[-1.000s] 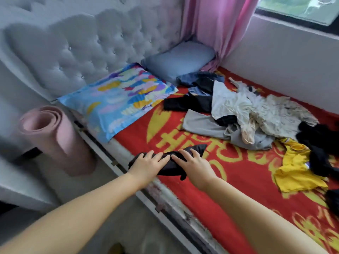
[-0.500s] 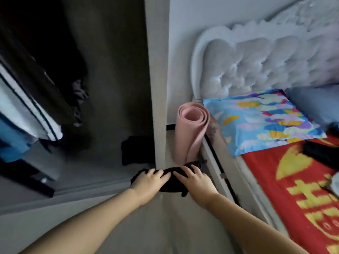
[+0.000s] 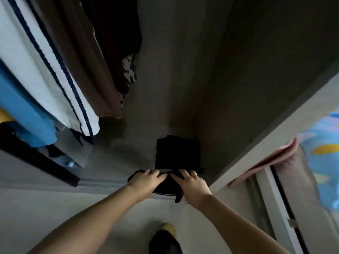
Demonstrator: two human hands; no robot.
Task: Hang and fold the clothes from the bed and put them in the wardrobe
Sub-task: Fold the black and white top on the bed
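Both hands, left (image 3: pixel 145 181) and right (image 3: pixel 192 185), hold a folded black garment (image 3: pixel 166 186), fingers curled over its top. It sits at the wardrobe (image 3: pixel 183 88) opening, just before a black stack (image 3: pixel 176 153).

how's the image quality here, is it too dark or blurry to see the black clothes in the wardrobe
Head view: the wardrobe interior is dim, so the folded black pile on its floor reads as a dark block with no fold detail. The black garment under the left hand and right hand blends into it. Hanging clothes are smeared by motion blur; wide-angle distortion bends the edges.
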